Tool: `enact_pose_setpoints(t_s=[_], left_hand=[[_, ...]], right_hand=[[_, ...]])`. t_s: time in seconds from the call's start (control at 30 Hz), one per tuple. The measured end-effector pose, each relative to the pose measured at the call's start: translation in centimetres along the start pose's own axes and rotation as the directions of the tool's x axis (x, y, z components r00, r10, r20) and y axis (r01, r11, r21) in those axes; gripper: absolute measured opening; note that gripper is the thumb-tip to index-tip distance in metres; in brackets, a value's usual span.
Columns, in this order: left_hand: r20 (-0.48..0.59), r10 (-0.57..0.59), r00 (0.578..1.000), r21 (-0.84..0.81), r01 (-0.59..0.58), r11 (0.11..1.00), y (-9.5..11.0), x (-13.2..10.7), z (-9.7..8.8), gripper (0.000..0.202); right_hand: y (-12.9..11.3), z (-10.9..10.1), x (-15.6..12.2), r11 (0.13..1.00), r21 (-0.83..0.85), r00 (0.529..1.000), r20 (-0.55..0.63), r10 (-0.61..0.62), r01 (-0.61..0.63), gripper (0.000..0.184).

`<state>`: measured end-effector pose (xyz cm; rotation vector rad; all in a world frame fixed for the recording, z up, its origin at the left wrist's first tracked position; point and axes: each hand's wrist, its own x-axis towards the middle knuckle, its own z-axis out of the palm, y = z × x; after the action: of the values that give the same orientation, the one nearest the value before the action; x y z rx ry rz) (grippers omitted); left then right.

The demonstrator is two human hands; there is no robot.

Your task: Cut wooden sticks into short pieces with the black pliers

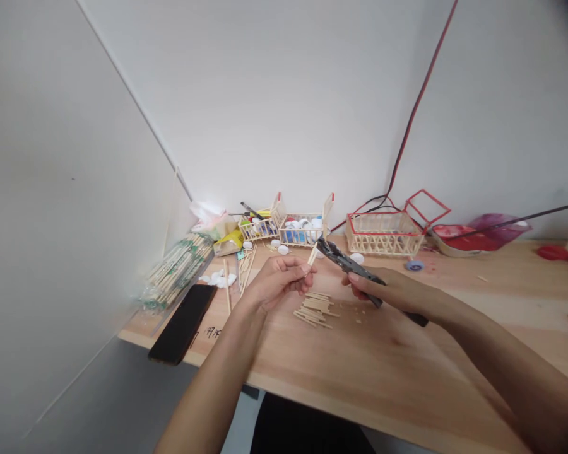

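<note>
While the left hand (286,277) pinches a slim wooden piece (312,254), the right hand (376,287) holds black pliers (343,260)

On a wooden surface (336,378), a bag of sticks (180,268) lies at far left, beside a phone (184,323). Next, the left hand's grip is closed on the slim wooden piece, raised above the surface, its upper end just beside the pliers' tip. Short sticks (315,311) lie loosely piled below, between the hands. The right hand's grip is closed around the pliers. Farther right stands a red-trimmed basket (383,244).

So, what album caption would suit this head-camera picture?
Left hand holding thin wooden sticks, right hand gripping dark pliers, above a wooden table.
</note>
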<state>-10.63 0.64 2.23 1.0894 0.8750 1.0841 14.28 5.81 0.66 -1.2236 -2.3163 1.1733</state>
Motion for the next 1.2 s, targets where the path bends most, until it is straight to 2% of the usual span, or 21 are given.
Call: enact_pose_setpoints(t_s=[0.1, 0.33, 0.93, 1.2], left_hand=[[0.029, -0.019, 0.999, 0.014, 0.018, 1.000, -0.1, 0.0, 0.2, 0.036], [0.056, -0.080, 0.995, 0.041, 0.078, 0.996, -0.2, 0.1, 0.6, 0.036], [0.121, -0.166, 0.979, 0.062, 0.159, 0.985, 1.2, -0.5, 0.2, 0.031], [0.108, -0.206, 0.973, 0.080, 0.198, 0.977, 1.3, -0.6, -0.1, 0.033]], right_hand=[[-0.6, 0.0, -0.4, 0.999, -0.004, 0.998, 0.044, -0.042, 0.042, 0.060], [-1.1, 0.3, -0.6, 0.997, 0.054, 0.994, 0.087, -0.061, 0.056, 0.058], [-2.4, 0.5, -1.1, 0.999, 0.025, 0.997, 0.063, -0.033, 0.032, 0.062], [-2.7, 1.1, -1.4, 0.996, -0.058, 0.997, -0.029, -0.067, 0.065, 0.055]])
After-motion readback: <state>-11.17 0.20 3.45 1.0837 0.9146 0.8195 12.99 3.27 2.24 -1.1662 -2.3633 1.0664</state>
